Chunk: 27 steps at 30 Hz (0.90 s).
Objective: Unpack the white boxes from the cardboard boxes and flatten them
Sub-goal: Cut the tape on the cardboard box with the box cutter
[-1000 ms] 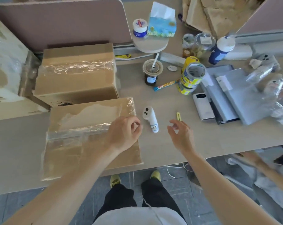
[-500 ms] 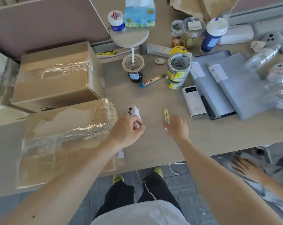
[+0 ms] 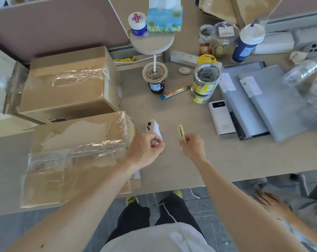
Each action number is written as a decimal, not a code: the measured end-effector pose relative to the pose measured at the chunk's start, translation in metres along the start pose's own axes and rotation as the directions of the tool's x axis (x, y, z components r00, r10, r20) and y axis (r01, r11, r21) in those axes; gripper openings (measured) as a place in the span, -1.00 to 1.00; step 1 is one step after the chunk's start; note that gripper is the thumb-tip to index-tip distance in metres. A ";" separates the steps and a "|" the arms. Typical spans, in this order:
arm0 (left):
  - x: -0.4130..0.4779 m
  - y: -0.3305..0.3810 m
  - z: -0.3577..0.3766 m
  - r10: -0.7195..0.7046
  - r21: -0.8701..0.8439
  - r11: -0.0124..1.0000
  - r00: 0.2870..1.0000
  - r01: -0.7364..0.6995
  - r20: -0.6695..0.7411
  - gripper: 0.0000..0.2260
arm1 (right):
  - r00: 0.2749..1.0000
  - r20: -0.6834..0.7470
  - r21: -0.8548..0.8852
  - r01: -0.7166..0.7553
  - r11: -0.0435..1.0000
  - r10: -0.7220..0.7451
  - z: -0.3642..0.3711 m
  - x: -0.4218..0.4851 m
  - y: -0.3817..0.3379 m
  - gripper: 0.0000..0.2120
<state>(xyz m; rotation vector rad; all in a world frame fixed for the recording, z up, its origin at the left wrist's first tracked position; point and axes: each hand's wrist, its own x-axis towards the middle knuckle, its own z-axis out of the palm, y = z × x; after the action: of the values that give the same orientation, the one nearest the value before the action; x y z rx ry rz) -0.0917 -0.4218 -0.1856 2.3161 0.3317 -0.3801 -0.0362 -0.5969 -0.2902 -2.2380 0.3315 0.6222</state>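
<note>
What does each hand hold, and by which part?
Left hand grips the white device by its near end; right hand pinches the yellow cutter's near end.

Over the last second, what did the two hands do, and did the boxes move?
The left hand left the near cardboard box and moved right to grip the near end of the white handheld device. The right hand, open before, reached forward and pinched the yellow cutter. Both still lie on the desk; the near box and far cardboard box stay taped shut.
</note>
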 end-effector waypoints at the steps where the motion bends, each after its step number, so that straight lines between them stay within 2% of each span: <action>1: -0.001 0.000 -0.003 -0.002 -0.030 1.000 1.000 0.002 -0.007 -0.92 | 1.000 0.030 0.145 0.004 0.989 -0.009 -0.002 -0.011 -0.010 -0.93; 3: -0.001 -0.001 -0.008 -0.013 -0.098 0.995 0.999 0.009 -0.033 -0.92 | 0.989 0.127 0.415 0.011 0.910 -0.070 -0.005 -0.037 -0.031 -0.97; 4: -0.002 -0.001 -0.012 -0.025 -0.135 0.991 0.998 0.018 -0.049 -0.92 | 0.976 0.177 0.498 0.023 0.867 -0.127 -0.006 -0.051 -0.041 -0.95; 9: -0.010 -0.003 -0.040 -0.036 -0.398 0.917 0.998 0.015 -0.046 -0.79 | 0.889 0.288 0.679 0.073 0.730 -0.357 -0.002 -0.105 -0.077 -0.81; 11: -0.018 -0.008 -0.053 -0.022 -0.434 0.901 0.997 -0.010 -0.068 -0.79 | 0.871 0.308 0.711 0.057 0.701 -0.383 0.004 -0.120 -0.087 -0.76; 14: -0.031 -0.024 -0.073 -0.035 -0.483 0.876 0.997 -0.005 -0.074 -0.83 | 0.849 0.319 0.721 0.071 0.689 -0.420 0.018 -0.136 -0.103 -0.87; 16: -0.039 -0.035 -0.085 -0.059 -0.532 0.847 0.996 0.013 -0.070 -0.84 | 0.849 0.300 0.713 0.103 0.693 -0.435 0.029 -0.146 -0.113 -0.87; 20: -0.058 -0.056 -0.107 -0.047 -0.615 0.789 0.995 -0.020 -0.092 -0.83 | 0.885 0.218 0.689 0.159 0.707 -0.412 0.055 -0.167 -0.136 -0.70; 27: -0.080 -0.093 -0.141 -0.050 -0.694 0.719 0.993 -0.039 -0.108 -0.81 | 0.907 0.188 0.686 0.153 0.711 -0.377 0.097 -0.191 -0.171 -0.70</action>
<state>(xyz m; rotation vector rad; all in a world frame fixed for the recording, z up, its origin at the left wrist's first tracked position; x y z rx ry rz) -0.1733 -0.2665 -0.1216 1.5827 0.4511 -0.0812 -0.1581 -0.4030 -0.1402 -1.4275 0.0332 0.5762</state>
